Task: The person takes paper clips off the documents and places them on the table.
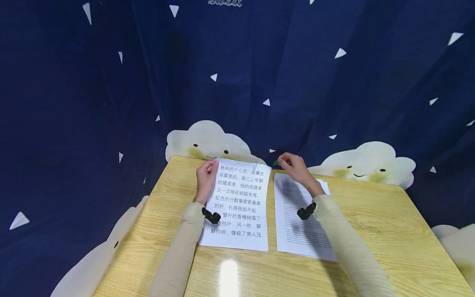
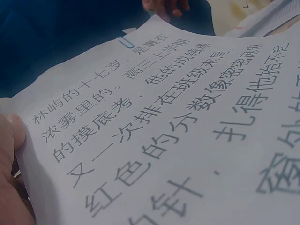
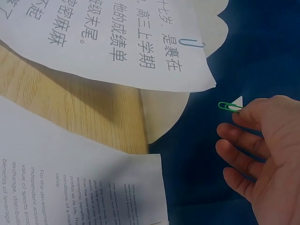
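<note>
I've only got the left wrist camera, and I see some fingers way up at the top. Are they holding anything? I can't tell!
Observer: Yes! In the right wrist view, the right hand is pinching a green paper clip.

Operator: Ooh! The other document in my top right corner is too tiny to read. What language is it?

Observer: It's printed in English; the right wrist view shows the words.
</note>
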`<move>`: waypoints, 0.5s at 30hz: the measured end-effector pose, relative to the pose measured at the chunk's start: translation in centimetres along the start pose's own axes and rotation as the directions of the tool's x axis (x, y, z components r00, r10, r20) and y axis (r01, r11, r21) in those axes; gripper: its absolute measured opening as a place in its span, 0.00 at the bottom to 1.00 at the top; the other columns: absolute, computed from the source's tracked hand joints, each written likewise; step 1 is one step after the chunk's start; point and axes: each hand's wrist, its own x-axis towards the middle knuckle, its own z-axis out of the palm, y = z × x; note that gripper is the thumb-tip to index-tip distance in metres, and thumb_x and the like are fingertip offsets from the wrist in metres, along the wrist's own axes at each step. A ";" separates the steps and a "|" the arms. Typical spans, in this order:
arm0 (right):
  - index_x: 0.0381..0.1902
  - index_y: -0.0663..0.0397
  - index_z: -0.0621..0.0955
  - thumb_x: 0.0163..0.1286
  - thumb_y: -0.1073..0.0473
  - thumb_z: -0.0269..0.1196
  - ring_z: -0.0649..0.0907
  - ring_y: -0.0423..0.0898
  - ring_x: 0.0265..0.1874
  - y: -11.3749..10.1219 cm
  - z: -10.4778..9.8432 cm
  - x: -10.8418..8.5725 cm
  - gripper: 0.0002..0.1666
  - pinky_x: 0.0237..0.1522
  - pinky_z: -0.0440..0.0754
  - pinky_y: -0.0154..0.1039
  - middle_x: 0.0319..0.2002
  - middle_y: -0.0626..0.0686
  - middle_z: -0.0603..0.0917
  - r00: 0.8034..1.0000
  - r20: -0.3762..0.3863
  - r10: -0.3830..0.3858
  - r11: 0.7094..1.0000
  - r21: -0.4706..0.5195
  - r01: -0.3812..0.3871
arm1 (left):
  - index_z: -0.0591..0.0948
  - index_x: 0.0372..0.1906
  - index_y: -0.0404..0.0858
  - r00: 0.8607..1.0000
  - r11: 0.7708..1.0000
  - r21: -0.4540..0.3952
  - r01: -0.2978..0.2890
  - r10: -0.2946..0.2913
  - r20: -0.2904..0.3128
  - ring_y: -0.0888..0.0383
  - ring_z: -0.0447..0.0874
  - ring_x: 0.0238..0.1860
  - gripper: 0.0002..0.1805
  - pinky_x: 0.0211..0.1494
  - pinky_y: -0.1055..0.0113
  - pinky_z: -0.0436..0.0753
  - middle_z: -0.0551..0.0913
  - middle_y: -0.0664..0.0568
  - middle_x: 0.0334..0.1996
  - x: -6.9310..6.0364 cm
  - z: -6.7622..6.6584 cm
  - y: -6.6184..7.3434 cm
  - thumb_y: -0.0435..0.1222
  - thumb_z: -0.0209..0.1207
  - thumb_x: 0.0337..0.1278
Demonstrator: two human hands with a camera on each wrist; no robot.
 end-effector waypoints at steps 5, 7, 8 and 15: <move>0.46 0.60 0.85 0.80 0.62 0.59 0.81 0.49 0.35 0.3 -0.1 -0.1 0.09 0.37 0.77 0.38 0.40 0.58 0.88 1.000 0.002 0.013 1.000 -0.001 -0.013 | 0.85 0.48 0.32 1.000 1.000 -0.002 0.004 -0.004 0.001 0.59 0.80 0.23 0.13 0.24 0.74 0.74 0.89 0.36 0.36 0.0 0.0 0.1 0.39 0.59 0.78; 0.46 0.60 0.85 0.80 0.62 0.59 0.81 0.49 0.35 0.4 -0.2 -0.2 0.09 0.37 0.77 0.38 0.41 0.58 0.88 1.000 0.002 0.011 1.000 -0.004 -0.011 | 0.85 0.48 0.31 1.000 1.000 -0.007 0.001 -0.001 -0.004 0.59 0.80 0.23 0.13 0.24 0.74 0.74 0.89 0.35 0.35 0.0 0.0 0.1 0.39 0.59 0.78; 0.46 0.61 0.85 0.80 0.62 0.58 0.81 0.49 0.35 0.4 -0.2 -0.2 0.09 0.37 0.77 0.38 0.41 0.58 0.88 1.000 0.001 0.013 1.000 -0.002 -0.013 | 0.85 0.48 0.31 1.000 1.000 -0.008 0.001 -0.001 -0.005 0.59 0.79 0.22 0.13 0.24 0.74 0.74 0.89 0.35 0.35 0.0 0.0 0.1 0.39 0.59 0.78; 0.45 0.62 0.85 0.79 0.63 0.59 0.81 0.49 0.34 0.8 -0.5 -0.4 0.09 0.35 0.76 0.34 0.39 0.59 0.89 1.000 -0.013 0.013 1.000 -0.003 -0.013 | 0.85 0.48 0.32 1.000 1.000 -0.009 0.008 -0.008 -0.002 0.59 0.80 0.23 0.14 0.24 0.74 0.74 0.89 0.37 0.35 0.1 0.0 -0.1 0.40 0.59 0.77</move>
